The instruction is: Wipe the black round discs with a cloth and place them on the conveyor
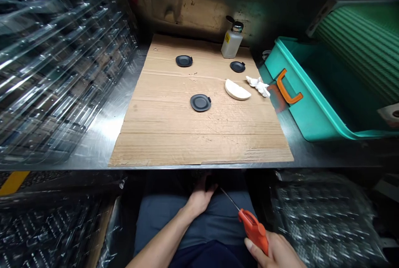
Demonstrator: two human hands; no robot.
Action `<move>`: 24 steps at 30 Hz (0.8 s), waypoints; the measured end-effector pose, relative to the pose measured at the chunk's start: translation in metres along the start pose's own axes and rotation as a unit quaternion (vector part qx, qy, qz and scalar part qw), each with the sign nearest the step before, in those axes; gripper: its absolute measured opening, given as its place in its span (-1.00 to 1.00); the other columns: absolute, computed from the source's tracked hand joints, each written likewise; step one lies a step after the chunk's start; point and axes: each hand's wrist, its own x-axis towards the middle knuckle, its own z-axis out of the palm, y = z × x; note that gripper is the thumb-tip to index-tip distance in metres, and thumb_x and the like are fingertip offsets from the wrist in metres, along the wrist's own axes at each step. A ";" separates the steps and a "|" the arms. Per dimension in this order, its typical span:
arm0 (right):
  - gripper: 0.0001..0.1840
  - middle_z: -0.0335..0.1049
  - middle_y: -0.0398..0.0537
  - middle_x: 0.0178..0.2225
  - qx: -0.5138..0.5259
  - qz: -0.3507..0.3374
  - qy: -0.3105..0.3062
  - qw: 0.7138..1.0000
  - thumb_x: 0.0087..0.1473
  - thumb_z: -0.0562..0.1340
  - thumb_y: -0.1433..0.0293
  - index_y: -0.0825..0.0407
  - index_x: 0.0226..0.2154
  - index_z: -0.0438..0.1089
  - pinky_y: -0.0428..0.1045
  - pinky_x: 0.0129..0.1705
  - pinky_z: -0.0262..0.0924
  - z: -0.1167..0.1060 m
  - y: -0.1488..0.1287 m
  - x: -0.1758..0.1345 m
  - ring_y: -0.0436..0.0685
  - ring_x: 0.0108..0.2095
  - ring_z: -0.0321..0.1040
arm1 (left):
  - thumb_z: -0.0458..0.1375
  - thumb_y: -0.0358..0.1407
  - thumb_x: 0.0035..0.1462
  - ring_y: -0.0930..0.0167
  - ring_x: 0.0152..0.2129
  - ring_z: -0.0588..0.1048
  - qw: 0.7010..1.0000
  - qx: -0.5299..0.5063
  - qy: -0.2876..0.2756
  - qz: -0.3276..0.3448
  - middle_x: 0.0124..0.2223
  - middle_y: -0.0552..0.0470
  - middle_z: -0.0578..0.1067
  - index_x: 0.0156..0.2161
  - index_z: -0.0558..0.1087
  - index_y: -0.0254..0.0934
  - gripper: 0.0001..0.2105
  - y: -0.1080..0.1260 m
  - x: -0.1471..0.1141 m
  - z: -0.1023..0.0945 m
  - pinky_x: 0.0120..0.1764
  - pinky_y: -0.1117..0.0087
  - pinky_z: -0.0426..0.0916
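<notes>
Right hand (pixel 276 251) near, below table edge, fingers wrapped round orange handle of screwdriver (pixel 253 227); thin shaft points far-left toward left hand (pixel 201 197). Left hand rests in lap, fingers curled at dark spot under table edge; whether it grips anything, cannot tell. On cardboard sheet (pixel 199 135): three black caps (pixel 200 102), white bottle (pixel 231 41) far, white wedge (pixel 237 90), crumpled tissue (pixel 258 85). Teal bin (pixel 299 106) right. Clear tray stack (pixel 59 64) left.
</notes>
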 end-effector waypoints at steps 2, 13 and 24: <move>-0.64 0.46 -0.12 -0.53 -0.006 0.004 0.015 1.000 0.09 0.08 0.06 -0.09 -0.47 0.43 -0.10 -0.47 0.09 -0.001 0.001 0.001 0.14 -0.48 0.41 | 0.22 -0.11 0.04 0.16 0.13 0.26 0.993 0.096 -0.017 0.071 0.15 -0.08 0.35 0.10 0.35 -0.15 -0.50 -0.003 -0.004 0.001 0.20 0.16 0.06; -0.68 0.46 -0.09 -0.49 -0.043 0.002 0.033 0.999 0.09 0.12 0.09 -0.06 -0.44 0.42 -0.08 -0.41 0.12 0.005 0.005 0.006 0.15 -0.46 0.42 | 0.16 -0.09 0.09 0.16 0.11 0.25 0.971 0.194 -0.057 0.129 0.15 -0.10 0.31 0.15 0.28 -0.13 -0.49 -0.001 -0.011 -0.001 0.16 0.17 0.11; -0.71 0.48 -0.07 -0.47 -0.077 -0.006 0.006 0.997 0.13 0.12 0.12 -0.06 -0.40 0.42 -0.09 -0.42 0.08 0.015 -0.004 -0.002 0.16 -0.45 0.44 | 0.22 -0.02 0.02 0.26 -0.14 0.45 0.991 -0.084 0.040 -0.094 0.03 -0.15 0.37 0.08 0.26 -0.19 -0.45 -0.001 0.004 0.009 -0.12 0.20 0.41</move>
